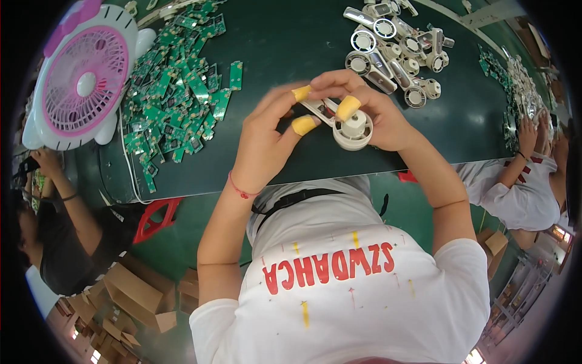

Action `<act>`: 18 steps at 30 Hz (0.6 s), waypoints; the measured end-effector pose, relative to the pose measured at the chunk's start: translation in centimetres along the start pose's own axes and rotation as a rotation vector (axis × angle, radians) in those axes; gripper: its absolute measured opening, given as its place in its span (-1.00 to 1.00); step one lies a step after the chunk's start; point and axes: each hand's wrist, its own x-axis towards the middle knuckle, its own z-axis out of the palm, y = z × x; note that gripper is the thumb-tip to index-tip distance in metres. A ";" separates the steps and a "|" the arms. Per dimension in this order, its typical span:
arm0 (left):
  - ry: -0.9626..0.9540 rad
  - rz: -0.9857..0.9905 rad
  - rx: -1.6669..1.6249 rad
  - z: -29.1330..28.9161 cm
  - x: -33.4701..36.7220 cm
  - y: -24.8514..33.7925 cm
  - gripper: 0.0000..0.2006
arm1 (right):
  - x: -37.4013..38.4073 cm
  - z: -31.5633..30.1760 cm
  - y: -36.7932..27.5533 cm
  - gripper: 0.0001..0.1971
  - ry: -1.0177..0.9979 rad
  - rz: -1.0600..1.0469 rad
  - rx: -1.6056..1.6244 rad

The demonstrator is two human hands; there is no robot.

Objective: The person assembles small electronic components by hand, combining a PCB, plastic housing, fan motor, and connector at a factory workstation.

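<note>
Above the table's near edge I hold a white handheld fan housing [351, 143], its round head toward me and its narrow handle slanting up to the left. My right hand [388, 118] is closed around the head, with the thumb near the pale motor in its middle. At the handle, my left hand [265, 130] has its thumb and index finger bent around the end; its upper edge is slightly blurred. Yellow finger covers sit on several of my fingertips. A bit of red shows inside the handle, but my fingers hide most of it.
Left on the dark green table [285, 42] lies a heap of green circuit boards [182, 85], beside a pink-and-white desk fan [86, 84]. More fan housings [400, 54] are piled back right. People work at both sides; cardboard boxes [136, 291] stand lower left.
</note>
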 end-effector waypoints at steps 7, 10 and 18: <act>-0.025 0.013 0.104 -2.2 -0.3 0.2 -0.84 | 0.9 -0.3 0.2 -0.65 -0.164 0.091 0.012; -0.118 0.223 0.403 -2.4 0.0 0.3 -0.86 | 1.1 0.0 0.1 -0.75 -0.223 0.124 -0.006; -0.154 0.113 0.348 -0.8 -0.8 -1.5 -0.86 | -0.3 1.0 1.4 -0.62 -0.119 0.248 0.435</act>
